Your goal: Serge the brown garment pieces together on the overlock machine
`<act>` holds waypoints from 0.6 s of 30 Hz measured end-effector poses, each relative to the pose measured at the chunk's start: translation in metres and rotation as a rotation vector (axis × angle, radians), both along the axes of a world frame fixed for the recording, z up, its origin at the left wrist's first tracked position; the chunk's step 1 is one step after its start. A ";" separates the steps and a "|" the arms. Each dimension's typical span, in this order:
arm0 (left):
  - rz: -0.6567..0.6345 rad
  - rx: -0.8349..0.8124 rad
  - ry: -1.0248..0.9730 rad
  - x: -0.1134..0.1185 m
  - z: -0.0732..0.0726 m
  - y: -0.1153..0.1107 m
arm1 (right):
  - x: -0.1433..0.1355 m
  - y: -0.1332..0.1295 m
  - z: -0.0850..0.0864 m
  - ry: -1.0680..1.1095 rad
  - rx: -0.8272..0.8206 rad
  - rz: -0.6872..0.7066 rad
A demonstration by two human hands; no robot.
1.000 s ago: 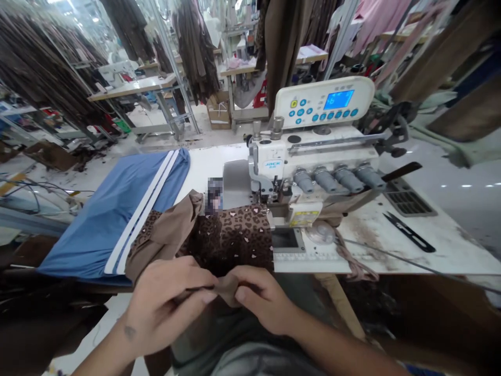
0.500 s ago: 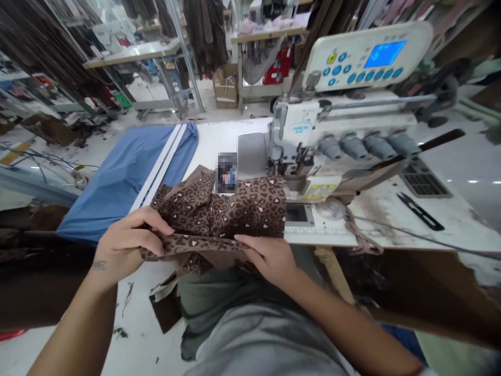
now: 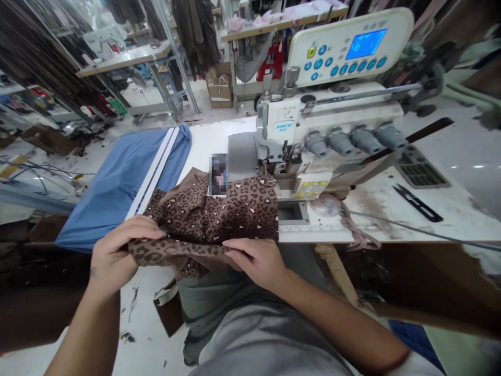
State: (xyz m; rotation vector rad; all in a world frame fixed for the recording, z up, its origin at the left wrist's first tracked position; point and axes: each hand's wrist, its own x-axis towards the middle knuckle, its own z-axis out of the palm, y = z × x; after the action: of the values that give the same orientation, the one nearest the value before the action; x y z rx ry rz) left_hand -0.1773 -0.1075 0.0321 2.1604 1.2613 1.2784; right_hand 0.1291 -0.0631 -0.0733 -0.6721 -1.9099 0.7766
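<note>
A brown leopard-print fabric piece [image 3: 246,209] lies over the front of the sewing table, its right edge beside the needle area of a white sewing machine [image 3: 282,125]. My left hand [image 3: 119,250] pinches the near left end of the fabric, thumb on top and fingers curled beneath. My right hand [image 3: 260,261] grips the same near edge farther right, close to the table's front. Between the hands the edge is raised in a fold, with the plain brown reverse showing below. The fingertips under the cloth are hidden.
Blue fabric with white stripes [image 3: 113,177] covers the table's left part. Black thread snips [image 3: 418,203] lie on the right, near a grey slotted tray [image 3: 420,167]. A control panel with a lit screen [image 3: 366,44] tops the machine. A cardboard box [image 3: 219,86] stands on the floor behind.
My left hand has shifted slightly left and down, its fingers now tucked under the cloth. The near fold shows wider between the hands. The view has turned a little to the right.
</note>
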 end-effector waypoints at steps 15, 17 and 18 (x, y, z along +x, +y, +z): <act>-0.041 -0.054 0.102 0.021 0.024 0.002 | 0.020 -0.006 -0.023 0.435 -0.848 0.288; -0.065 -0.067 0.142 0.024 0.028 0.002 | 0.012 -0.005 -0.023 0.272 -0.780 0.344; -0.080 -0.080 0.164 0.026 0.029 0.003 | 0.007 -0.005 -0.022 0.190 -0.741 0.345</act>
State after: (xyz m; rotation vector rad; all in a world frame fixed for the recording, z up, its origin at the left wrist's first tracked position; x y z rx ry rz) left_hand -0.1515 -0.1049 0.0611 2.2722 1.2505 1.0203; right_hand 0.1358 -0.0681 -0.0955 -0.6716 -1.5557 1.7453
